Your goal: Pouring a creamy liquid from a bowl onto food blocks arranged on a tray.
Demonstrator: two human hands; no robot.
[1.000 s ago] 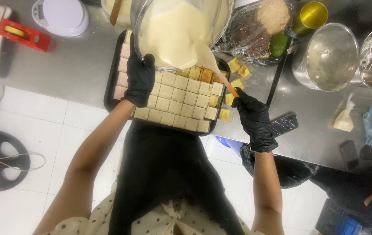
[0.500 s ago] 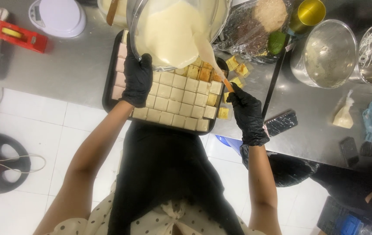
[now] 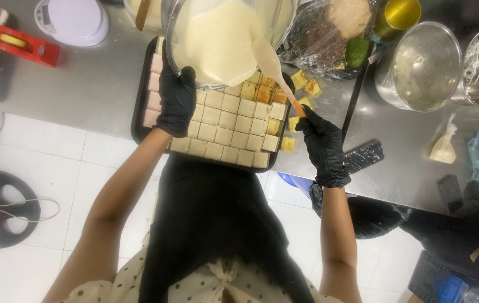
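Black-gloved, the left hand (image 3: 176,101) has its fingers clamped on the rim of the clear glass bowl of pale cream batter (image 3: 222,39), tipping it over the black tray of pale cake squares (image 3: 138,126) at the steel surface's (image 3: 82,84) near edge. The right hand (image 3: 323,143), fingers closed round the orange-handled spatula (image 3: 276,67), guides the flow.

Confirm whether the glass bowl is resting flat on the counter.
No: the left hand holds the glass bowl tilted above the tray.

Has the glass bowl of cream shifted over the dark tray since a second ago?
No. The clear glass bowl of pale cream still hangs tilted over the dark tray's far end.
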